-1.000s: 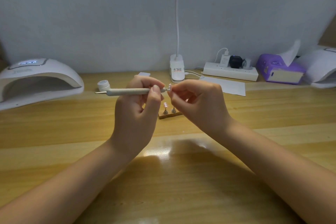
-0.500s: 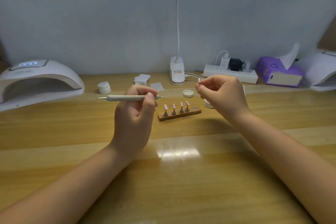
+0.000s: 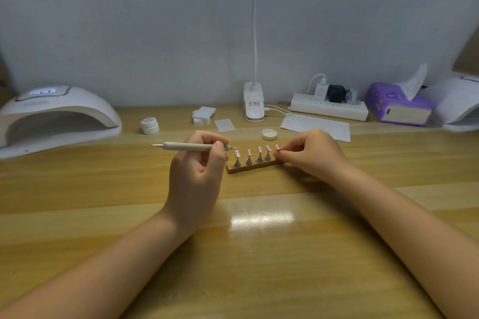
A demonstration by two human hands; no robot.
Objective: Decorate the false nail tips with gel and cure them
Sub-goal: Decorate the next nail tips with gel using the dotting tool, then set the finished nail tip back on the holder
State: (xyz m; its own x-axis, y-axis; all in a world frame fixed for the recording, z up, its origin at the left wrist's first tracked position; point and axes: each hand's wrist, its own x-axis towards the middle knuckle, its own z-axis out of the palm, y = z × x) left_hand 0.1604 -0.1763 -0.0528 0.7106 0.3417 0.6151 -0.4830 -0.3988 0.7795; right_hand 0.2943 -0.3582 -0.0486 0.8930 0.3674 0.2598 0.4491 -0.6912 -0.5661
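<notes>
- The small pink false nail tip on its metal stand (image 3: 277, 148) sits at the right end of the wooden holder strip (image 3: 255, 166), centre frame; it looks to be getting seated there.
- Right hand (image 3: 311, 154) fingers (image 3: 285, 155) pinch that stand.
- Left hand (image 3: 198, 171) grips the slim beige dotting pen (image 3: 191, 147) level.
- Next likely: curing in the white dome lamp (image 3: 55, 118), left edge of the bench (image 3: 103, 202).

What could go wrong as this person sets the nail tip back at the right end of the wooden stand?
The right hand pinches the nail tip close beside its neighbours; a slip could smudge them or topple a peg on the stand. The dotting pen in the left hand points toward the leftmost tip and might touch it.
</notes>
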